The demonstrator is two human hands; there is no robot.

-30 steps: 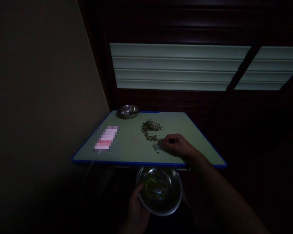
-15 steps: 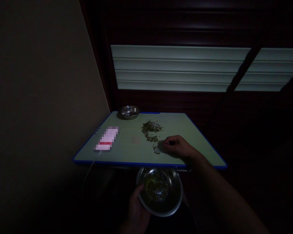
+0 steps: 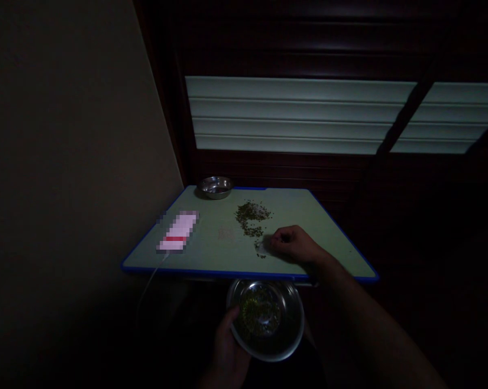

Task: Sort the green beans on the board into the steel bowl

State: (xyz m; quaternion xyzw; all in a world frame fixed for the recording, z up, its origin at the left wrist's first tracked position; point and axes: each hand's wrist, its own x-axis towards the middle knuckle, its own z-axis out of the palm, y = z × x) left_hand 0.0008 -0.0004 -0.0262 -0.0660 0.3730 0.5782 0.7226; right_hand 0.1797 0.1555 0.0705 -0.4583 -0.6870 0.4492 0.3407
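My left hand (image 3: 231,346) grips the left rim of a shiny metal bowl (image 3: 295,324), thumb over the edge. The bowl is below the table's front edge, and small green beans (image 3: 255,313), like mung beans, lie in it. Over the front right of the table, my right hand (image 3: 291,243) is closed in a pinch. From its fingertips a small pale piece (image 3: 261,248) reaches left, its kind too dim to make out. A few beans lie around its tip. Just beyond, a loose heap of beans (image 3: 252,213) is spread on the table, trailing towards my right hand.
The pale green tabletop (image 3: 203,254) has a blue rim. A smaller metal bowl (image 3: 215,188) stands at its back left corner. A blurred-out phone-like thing (image 3: 178,232) with a white cable (image 3: 149,282) lies at the left. Wall and dark louvred doors stand behind.
The fingers of my right hand have shifted very slightly, and the few beans around the pale piece's tip lie a little differently. My left hand and the bowl stay put.
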